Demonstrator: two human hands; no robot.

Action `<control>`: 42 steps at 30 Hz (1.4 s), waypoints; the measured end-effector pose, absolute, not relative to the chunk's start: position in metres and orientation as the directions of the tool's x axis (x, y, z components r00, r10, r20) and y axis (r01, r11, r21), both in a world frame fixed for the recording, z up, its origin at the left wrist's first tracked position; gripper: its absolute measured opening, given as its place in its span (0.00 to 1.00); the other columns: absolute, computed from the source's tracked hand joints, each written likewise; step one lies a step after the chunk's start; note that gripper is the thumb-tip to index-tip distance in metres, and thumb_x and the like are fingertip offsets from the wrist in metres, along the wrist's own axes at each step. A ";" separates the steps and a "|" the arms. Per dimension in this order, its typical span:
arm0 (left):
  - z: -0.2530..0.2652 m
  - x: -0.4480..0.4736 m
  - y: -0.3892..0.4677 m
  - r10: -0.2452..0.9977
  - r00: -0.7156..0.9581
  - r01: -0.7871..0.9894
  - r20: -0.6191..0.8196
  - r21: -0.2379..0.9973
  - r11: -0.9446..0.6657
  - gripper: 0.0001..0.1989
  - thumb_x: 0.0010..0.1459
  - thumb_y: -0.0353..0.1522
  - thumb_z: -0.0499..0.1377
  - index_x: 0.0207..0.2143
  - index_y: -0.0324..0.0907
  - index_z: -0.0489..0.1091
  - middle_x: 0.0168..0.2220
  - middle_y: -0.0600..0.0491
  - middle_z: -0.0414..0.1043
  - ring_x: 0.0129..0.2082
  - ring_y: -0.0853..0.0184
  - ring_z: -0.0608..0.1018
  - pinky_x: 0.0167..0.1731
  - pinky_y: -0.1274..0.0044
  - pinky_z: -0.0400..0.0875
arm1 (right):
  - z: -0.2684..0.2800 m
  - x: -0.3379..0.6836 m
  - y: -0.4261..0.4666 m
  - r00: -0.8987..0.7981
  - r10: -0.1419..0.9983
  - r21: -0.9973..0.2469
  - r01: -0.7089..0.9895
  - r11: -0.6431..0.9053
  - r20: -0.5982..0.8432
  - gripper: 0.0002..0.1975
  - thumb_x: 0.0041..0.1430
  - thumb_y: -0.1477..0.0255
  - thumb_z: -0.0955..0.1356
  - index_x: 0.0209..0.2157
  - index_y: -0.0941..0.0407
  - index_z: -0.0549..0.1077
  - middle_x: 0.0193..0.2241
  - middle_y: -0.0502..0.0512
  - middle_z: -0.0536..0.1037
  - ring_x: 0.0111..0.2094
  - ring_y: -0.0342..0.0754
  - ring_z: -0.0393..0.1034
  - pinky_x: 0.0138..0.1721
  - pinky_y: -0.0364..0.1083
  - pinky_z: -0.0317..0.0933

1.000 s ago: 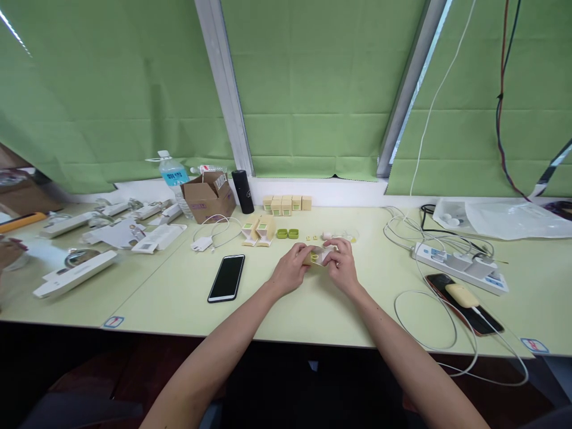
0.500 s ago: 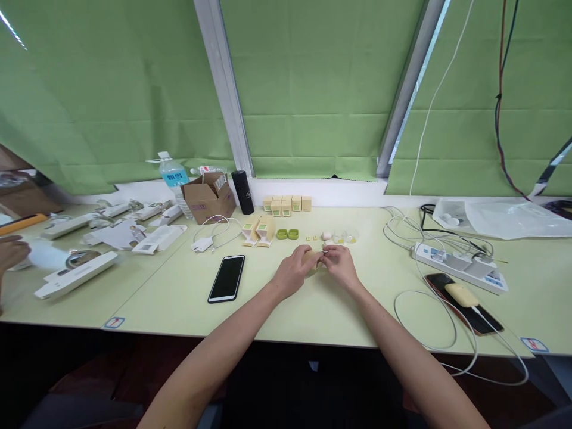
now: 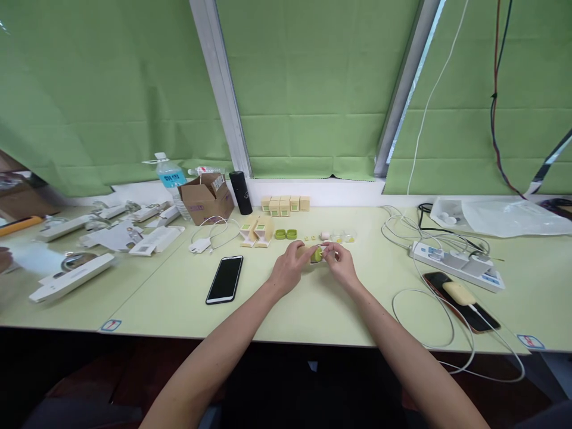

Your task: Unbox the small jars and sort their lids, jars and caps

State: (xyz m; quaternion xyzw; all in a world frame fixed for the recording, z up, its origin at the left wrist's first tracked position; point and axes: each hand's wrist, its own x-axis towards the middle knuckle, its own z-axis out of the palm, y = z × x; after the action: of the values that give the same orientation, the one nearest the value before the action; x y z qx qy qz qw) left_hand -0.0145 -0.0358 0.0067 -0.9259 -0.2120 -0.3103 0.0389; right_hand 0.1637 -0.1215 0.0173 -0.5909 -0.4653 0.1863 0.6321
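Note:
A small green rounded object (image 3: 317, 255) is between my two hands, just above the table; its exact kind is too small to tell. My left hand (image 3: 287, 268) grips it from the left side with thumb and fingers. From the right, my right hand (image 3: 340, 263) pinches at its edge, fingertips pressed together. Behind my hands lie an open green case (image 3: 286, 234), tiny yellow pieces (image 3: 310, 238), a small pale pink cylinder (image 3: 325, 236) and clear round dishes (image 3: 344, 236) with yellow bits in them. Two opened little cartons (image 3: 256, 232) stand left of the case.
Small closed cartons (image 3: 286, 205) are stacked by the wall. A phone (image 3: 224, 279) and white charger (image 3: 201, 244) lie left; a cardboard box (image 3: 206, 199) and black bottle (image 3: 241, 193) stand behind. Right are a power strip (image 3: 456, 266), cables and a phone (image 3: 485, 319). Another person's hand (image 3: 5, 260) shows far left.
A pale carton-like shape between my hands has given way to the green object, which now shows. My hands stay almost in place. The other person's hand has drawn toward the left edge.

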 end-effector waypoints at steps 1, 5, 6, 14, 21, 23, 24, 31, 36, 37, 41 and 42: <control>0.007 -0.014 -0.035 0.384 0.708 0.427 0.593 0.074 -0.901 0.39 0.59 0.19 0.52 0.68 0.57 0.55 0.56 0.43 0.61 0.55 0.55 0.72 0.34 0.74 0.77 | 0.019 0.162 -0.123 0.499 0.789 -0.930 0.255 0.263 0.360 0.09 0.54 0.63 0.70 0.26 0.52 0.72 0.45 0.57 0.80 0.49 0.56 0.73 0.53 0.56 0.64; 0.008 -0.014 -0.034 0.456 0.676 0.477 0.579 0.128 -0.870 0.39 0.59 0.18 0.51 0.68 0.57 0.55 0.56 0.43 0.61 0.52 0.56 0.73 0.31 0.75 0.76 | 0.020 0.162 -0.123 0.534 0.798 -0.947 0.020 0.321 0.281 0.16 0.53 0.55 0.72 0.29 0.52 0.68 0.34 0.52 0.78 0.37 0.50 0.73 0.42 0.50 0.68; 0.008 -0.014 -0.034 0.476 0.665 0.485 0.576 0.152 -0.861 0.38 0.60 0.19 0.51 0.68 0.57 0.55 0.56 0.43 0.60 0.52 0.56 0.73 0.31 0.75 0.75 | 0.019 0.163 -0.122 0.551 0.796 -0.947 -0.029 0.320 0.252 0.18 0.53 0.53 0.72 0.29 0.52 0.68 0.31 0.50 0.77 0.35 0.49 0.72 0.40 0.50 0.69; 0.011 -0.017 -0.029 0.610 0.550 0.481 0.570 0.381 -0.789 0.37 0.57 0.20 0.55 0.66 0.53 0.56 0.56 0.45 0.60 0.53 0.56 0.72 0.38 0.71 0.76 | 0.012 0.182 -0.115 0.683 0.716 -0.964 -0.067 0.259 0.144 0.20 0.55 0.49 0.68 0.34 0.49 0.62 0.31 0.49 0.75 0.31 0.48 0.70 0.32 0.47 0.67; 0.012 -0.016 -0.016 0.745 0.318 0.297 0.586 0.684 -0.666 0.32 0.55 0.23 0.61 0.60 0.48 0.60 0.53 0.46 0.60 0.56 0.56 0.70 0.58 0.60 0.69 | 0.015 0.177 -0.122 0.546 0.755 -0.869 0.491 0.063 0.364 0.13 0.64 0.56 0.60 0.34 0.50 0.62 0.31 0.53 0.76 0.32 0.50 0.67 0.35 0.48 0.62; 0.011 -0.015 -0.013 0.750 0.286 0.206 0.596 0.726 -0.656 0.29 0.55 0.25 0.62 0.58 0.48 0.62 0.53 0.46 0.61 0.57 0.57 0.70 0.56 0.62 0.70 | 0.013 0.170 -0.123 0.443 0.823 -0.835 0.547 0.067 0.356 0.11 0.65 0.58 0.59 0.35 0.50 0.62 0.33 0.53 0.77 0.33 0.51 0.69 0.36 0.49 0.62; 0.011 -0.015 -0.013 0.753 0.277 0.166 0.596 0.743 -0.649 0.29 0.55 0.27 0.63 0.58 0.48 0.62 0.54 0.46 0.61 0.57 0.57 0.70 0.54 0.64 0.72 | 0.011 0.167 -0.124 0.406 0.844 -0.824 0.562 0.073 0.351 0.10 0.66 0.59 0.59 0.35 0.50 0.61 0.35 0.54 0.78 0.34 0.52 0.70 0.36 0.49 0.62; 0.007 -0.007 -0.019 0.801 0.328 0.005 0.501 0.847 -0.531 0.32 0.59 0.37 0.63 0.63 0.48 0.56 0.59 0.44 0.64 0.58 0.58 0.71 0.50 0.67 0.75 | 0.011 0.163 -0.126 0.363 0.859 -0.794 0.602 0.080 0.362 0.08 0.63 0.62 0.62 0.39 0.51 0.66 0.43 0.57 0.80 0.43 0.55 0.75 0.45 0.54 0.66; 0.009 -0.005 -0.025 0.808 0.331 0.009 0.488 0.854 -0.520 0.34 0.63 0.42 0.60 0.67 0.46 0.53 0.61 0.42 0.66 0.60 0.56 0.72 0.56 0.64 0.70 | 0.033 0.153 -0.130 0.439 0.732 -0.781 0.592 0.200 0.520 0.14 0.60 0.61 0.67 0.46 0.51 0.70 0.50 0.59 0.78 0.54 0.58 0.70 0.56 0.58 0.63; 0.010 -0.006 -0.026 0.803 0.322 0.021 0.502 0.844 -0.536 0.35 0.63 0.42 0.60 0.68 0.46 0.52 0.62 0.41 0.66 0.61 0.55 0.71 0.57 0.63 0.69 | 0.038 0.147 -0.129 0.444 0.735 -0.796 0.567 0.213 0.513 0.16 0.59 0.61 0.69 0.47 0.50 0.70 0.51 0.59 0.78 0.54 0.58 0.70 0.55 0.58 0.63; 0.016 -0.008 -0.034 0.767 0.274 0.138 0.580 0.766 -0.628 0.38 0.61 0.44 0.63 0.68 0.46 0.53 0.64 0.40 0.63 0.63 0.50 0.68 0.59 0.59 0.66 | 0.052 0.121 -0.118 0.390 0.818 -0.860 0.457 0.226 0.422 0.24 0.50 0.61 0.75 0.47 0.49 0.70 0.47 0.56 0.79 0.47 0.57 0.72 0.48 0.56 0.66; 0.017 -0.008 -0.036 0.754 0.266 0.167 0.601 0.742 -0.650 0.38 0.60 0.44 0.64 0.68 0.46 0.54 0.63 0.40 0.64 0.63 0.50 0.68 0.59 0.58 0.66 | 0.054 0.115 -0.113 0.385 0.836 -0.873 0.443 0.205 0.392 0.23 0.48 0.61 0.76 0.45 0.49 0.70 0.44 0.55 0.79 0.44 0.56 0.73 0.46 0.55 0.67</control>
State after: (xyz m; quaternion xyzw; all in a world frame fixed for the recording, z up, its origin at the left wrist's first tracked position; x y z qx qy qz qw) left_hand -0.0079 -0.0360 0.0165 -0.7440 -0.3094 -0.5209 -0.2820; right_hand 0.1151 -0.1134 0.0540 -0.6064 -0.5270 0.1724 0.5700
